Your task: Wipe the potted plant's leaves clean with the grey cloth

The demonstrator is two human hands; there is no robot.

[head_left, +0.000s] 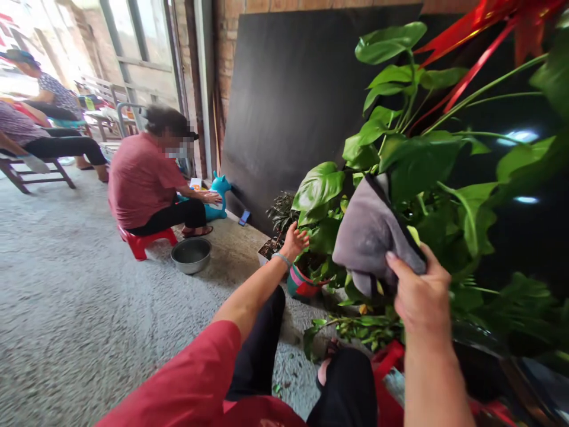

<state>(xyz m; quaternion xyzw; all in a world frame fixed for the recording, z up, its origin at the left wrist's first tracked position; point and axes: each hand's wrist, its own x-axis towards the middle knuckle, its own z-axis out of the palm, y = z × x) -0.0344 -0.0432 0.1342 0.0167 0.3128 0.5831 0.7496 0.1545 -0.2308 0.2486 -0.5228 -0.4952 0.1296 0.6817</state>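
Observation:
My right hand [422, 290] grips a folded grey cloth [368, 231] with dark edging, holding it up in front of the leaves of a big potted plant [418, 160]. A sliver of yellow-green shows beside my thumb and the cloth. My left hand [296, 242] reaches forward with its fingers apart, close to a broad green leaf [317, 190]. Whether the fingertips touch the leaf I cannot tell. Below that hand stands a green and red pot [302, 281], partly covered by leaves.
A person [144, 172] sits on a red stool [144, 240] beside a grey metal basin [191, 255] and a blue animal-shaped toy [219, 196]. Other people sit at the far left. A dark board [284, 101] leans on the brick wall. Red ribbon [480, 53] hangs above the plant.

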